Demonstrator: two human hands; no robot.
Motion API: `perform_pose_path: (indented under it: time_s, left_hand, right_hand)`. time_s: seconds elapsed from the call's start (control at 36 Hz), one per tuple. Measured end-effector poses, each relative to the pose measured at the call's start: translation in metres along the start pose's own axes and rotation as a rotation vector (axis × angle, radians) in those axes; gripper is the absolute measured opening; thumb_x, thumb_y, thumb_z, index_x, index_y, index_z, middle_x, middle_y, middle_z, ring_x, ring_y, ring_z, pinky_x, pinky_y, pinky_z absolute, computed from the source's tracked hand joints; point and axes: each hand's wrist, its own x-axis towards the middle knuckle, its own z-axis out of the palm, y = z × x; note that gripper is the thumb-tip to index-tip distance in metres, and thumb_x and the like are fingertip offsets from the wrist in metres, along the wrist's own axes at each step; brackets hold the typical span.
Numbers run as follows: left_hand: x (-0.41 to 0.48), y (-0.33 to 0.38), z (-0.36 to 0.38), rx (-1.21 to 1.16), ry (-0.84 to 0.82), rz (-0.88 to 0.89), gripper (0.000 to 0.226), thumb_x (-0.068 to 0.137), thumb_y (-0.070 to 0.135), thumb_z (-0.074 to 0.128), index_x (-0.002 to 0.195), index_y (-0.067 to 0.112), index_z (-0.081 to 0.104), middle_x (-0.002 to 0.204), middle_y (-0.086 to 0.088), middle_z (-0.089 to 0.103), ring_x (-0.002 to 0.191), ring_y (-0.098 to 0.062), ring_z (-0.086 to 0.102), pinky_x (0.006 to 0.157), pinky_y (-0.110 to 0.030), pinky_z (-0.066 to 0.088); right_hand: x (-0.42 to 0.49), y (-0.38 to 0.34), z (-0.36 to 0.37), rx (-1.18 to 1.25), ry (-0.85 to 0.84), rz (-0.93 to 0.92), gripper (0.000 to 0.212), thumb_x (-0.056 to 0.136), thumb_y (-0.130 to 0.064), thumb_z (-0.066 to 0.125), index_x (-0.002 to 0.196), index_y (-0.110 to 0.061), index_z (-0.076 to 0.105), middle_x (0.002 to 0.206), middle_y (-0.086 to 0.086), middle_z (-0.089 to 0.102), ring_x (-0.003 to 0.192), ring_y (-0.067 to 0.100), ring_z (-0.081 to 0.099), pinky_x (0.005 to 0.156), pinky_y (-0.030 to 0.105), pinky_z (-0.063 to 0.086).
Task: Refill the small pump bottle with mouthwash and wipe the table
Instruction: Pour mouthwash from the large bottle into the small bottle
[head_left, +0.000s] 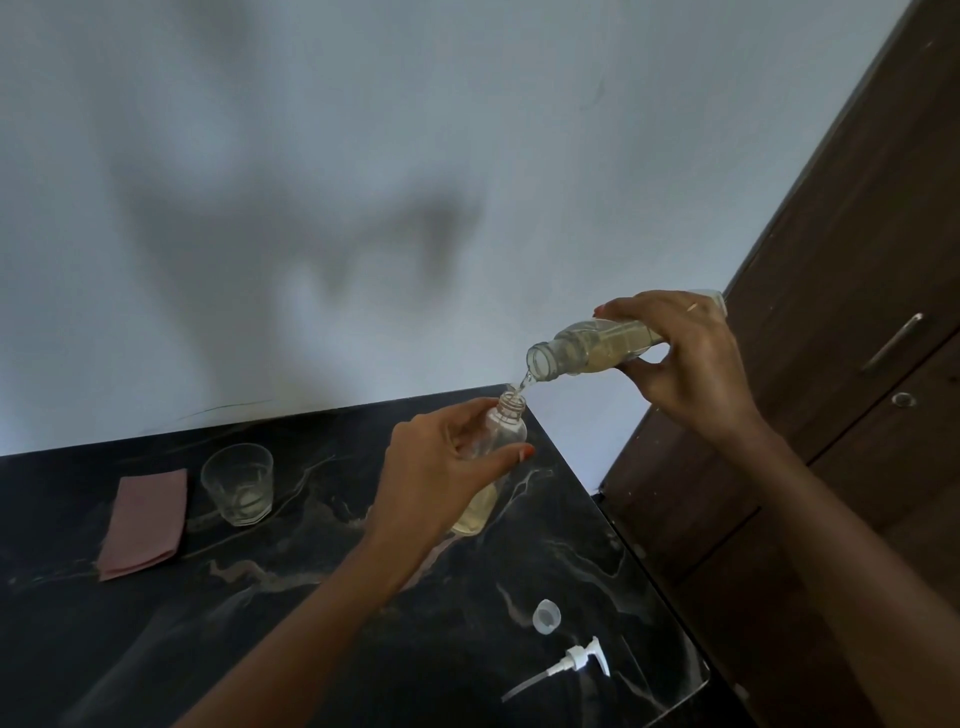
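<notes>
My left hand (441, 462) grips the small clear pump bottle (506, 423), upright above the black marble table (311, 597), with yellowish liquid in its lower part. My right hand (685, 358) holds the larger clear mouthwash bottle (587, 345) tipped nearly level, its open mouth just over the small bottle's neck. A thin stream runs from one into the other. The white pump head (576, 662) with its tube lies on the table near the front right. A folded pink cloth (145, 522) lies at the left.
A clear glass tumbler (239, 483) stands beside the cloth. A small translucent cap (546, 617) lies near the pump head. The table's right edge is close to the bottles. A dark wooden cabinet (857, 312) with a metal handle stands at the right; a pale wall is behind.
</notes>
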Motion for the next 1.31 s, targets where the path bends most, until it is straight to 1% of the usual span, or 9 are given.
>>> perform_pose_path:
  time_s: [0.17, 0.33, 0.53, 0.69, 0.81, 0.86, 0.94, 1.08, 1.31]
  left_hand:
    - [0.0, 0.001, 0.0, 0.007, 0.015, -0.002, 0.05, 0.066, 0.029, 0.076, 0.113, 0.017, 0.063, 0.092, 0.017, 0.058, 0.07, 0.017, 0.053, 0.065, 0.007, 0.038]
    - [0.001, 0.001, 0.001, 0.016, 0.023, 0.009, 0.05, 0.066, 0.03, 0.076, 0.112, 0.016, 0.063, 0.092, 0.018, 0.057, 0.064, 0.022, 0.052, 0.062, 0.008, 0.035]
    - [0.001, 0.0, 0.001, 0.034, 0.021, 0.032, 0.052, 0.066, 0.031, 0.076, 0.114, 0.015, 0.062, 0.104, 0.004, 0.067, 0.071, 0.018, 0.05, 0.064, 0.009, 0.035]
    - [0.001, 0.0, 0.001, 0.027, 0.025, 0.027, 0.054, 0.066, 0.03, 0.076, 0.115, 0.015, 0.062, 0.095, 0.016, 0.057, 0.067, 0.021, 0.05, 0.062, 0.009, 0.035]
    - [0.001, 0.0, 0.001, 0.035, 0.026, 0.034, 0.053, 0.066, 0.03, 0.076, 0.115, 0.015, 0.062, 0.102, 0.007, 0.065, 0.069, 0.018, 0.051, 0.064, 0.009, 0.035]
    - [0.001, 0.001, 0.0, 0.028, 0.017, 0.035, 0.052, 0.066, 0.03, 0.076, 0.114, 0.015, 0.063, 0.098, 0.011, 0.063, 0.067, 0.018, 0.054, 0.065, 0.008, 0.036]
    - [0.001, 0.002, 0.0, 0.011, 0.012, 0.039, 0.05, 0.065, 0.029, 0.077, 0.111, 0.016, 0.063, 0.091, 0.016, 0.058, 0.067, 0.026, 0.052, 0.064, 0.008, 0.037]
    - [0.001, 0.001, 0.001, 0.022, 0.019, 0.037, 0.052, 0.065, 0.03, 0.077, 0.112, 0.016, 0.063, 0.091, 0.016, 0.058, 0.064, 0.023, 0.053, 0.063, 0.008, 0.037]
    - [0.001, -0.002, 0.002, 0.015, 0.025, 0.029, 0.054, 0.063, 0.033, 0.077, 0.112, 0.015, 0.063, 0.091, 0.016, 0.057, 0.065, 0.03, 0.049, 0.059, 0.009, 0.034]
  right_hand:
    - [0.0, 0.001, -0.001, -0.008, 0.009, -0.021, 0.038, 0.063, 0.0, 0.08, 0.098, -0.004, 0.067, 0.095, 0.013, 0.071, 0.09, 0.033, 0.065, 0.082, 0.053, 0.049]
    - [0.001, 0.001, -0.001, -0.013, 0.003, -0.024, 0.038, 0.063, 0.0, 0.079, 0.099, -0.003, 0.067, 0.096, 0.014, 0.07, 0.091, 0.034, 0.065, 0.083, 0.053, 0.049]
    - [0.002, 0.0, -0.004, -0.019, 0.004, -0.031, 0.037, 0.063, 0.001, 0.079, 0.098, -0.002, 0.067, 0.095, 0.015, 0.071, 0.09, 0.034, 0.065, 0.082, 0.053, 0.049]
    - [0.003, -0.001, -0.006, -0.033, 0.011, -0.032, 0.037, 0.063, 0.001, 0.079, 0.098, -0.002, 0.067, 0.094, 0.016, 0.071, 0.089, 0.035, 0.065, 0.083, 0.053, 0.048]
    - [0.003, 0.001, -0.007, -0.025, -0.007, -0.024, 0.037, 0.064, 0.0, 0.079, 0.099, -0.002, 0.067, 0.096, 0.016, 0.07, 0.09, 0.035, 0.065, 0.082, 0.056, 0.048]
    - [0.003, 0.001, -0.007, -0.031, -0.004, -0.026, 0.037, 0.064, 0.001, 0.079, 0.099, -0.002, 0.067, 0.095, 0.015, 0.071, 0.09, 0.035, 0.065, 0.082, 0.056, 0.048]
    - [0.003, 0.002, -0.008, -0.037, 0.005, -0.027, 0.038, 0.063, 0.003, 0.078, 0.099, -0.003, 0.067, 0.095, 0.015, 0.07, 0.091, 0.035, 0.065, 0.082, 0.055, 0.048]
    - [0.004, 0.002, -0.01, -0.046, 0.01, -0.037, 0.038, 0.062, 0.003, 0.078, 0.098, -0.003, 0.067, 0.095, 0.015, 0.07, 0.09, 0.035, 0.065, 0.083, 0.056, 0.047]
    - [0.005, 0.001, -0.011, -0.063, 0.022, -0.042, 0.038, 0.062, 0.003, 0.078, 0.098, -0.003, 0.067, 0.094, 0.015, 0.07, 0.09, 0.035, 0.065, 0.085, 0.053, 0.047]
